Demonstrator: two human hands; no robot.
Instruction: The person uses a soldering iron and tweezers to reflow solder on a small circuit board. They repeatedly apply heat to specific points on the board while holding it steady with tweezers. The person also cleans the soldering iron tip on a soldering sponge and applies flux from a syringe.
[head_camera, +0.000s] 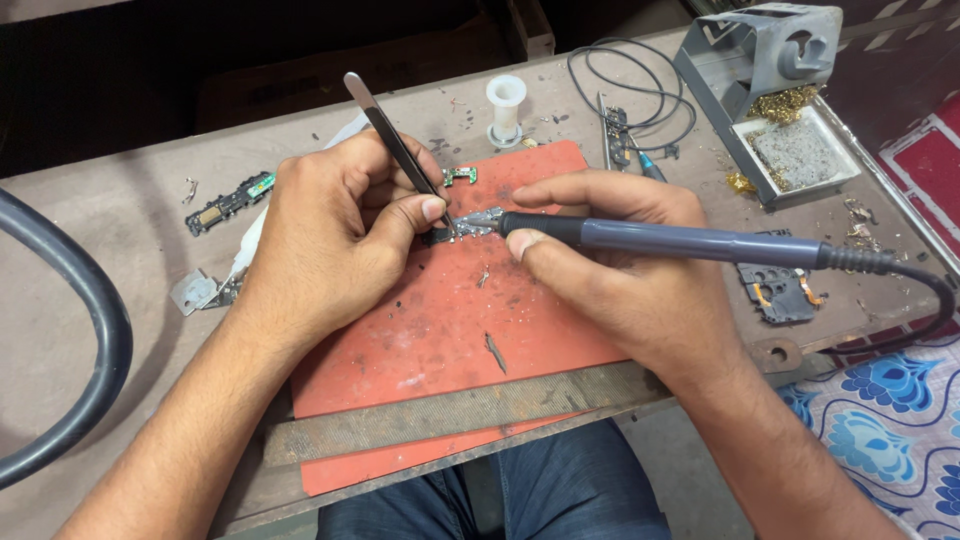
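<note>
Circuit board (447, 233), small and dark, is seen near the far edge of the red mat (440, 340), which serves as the reference for all positions. The board is pinned by metal tweezers (395, 135) pinched shut in the left hand (335, 240), fingers curled closed around them. The right hand (610, 265) is wrapped closed around a grey soldering iron (680, 242), pen-fashion, its tip (478, 222) laid at the board's right end.

For sound work, it is judged that the tip should be kept on the joint only briefly, the board held flat by the tweezers, and both wrists braced on the mat.

A flat file (450, 408) lies across the mat's near edge. Beyond the far right corner, an iron stand (770, 80) with brass wool and sponge is noted; a white spool (506, 105) stands just past the far edge. Another green board (230, 200) lies left of the mat. The wooden bench (120, 230) is worn and littered with solder scraps.
</note>
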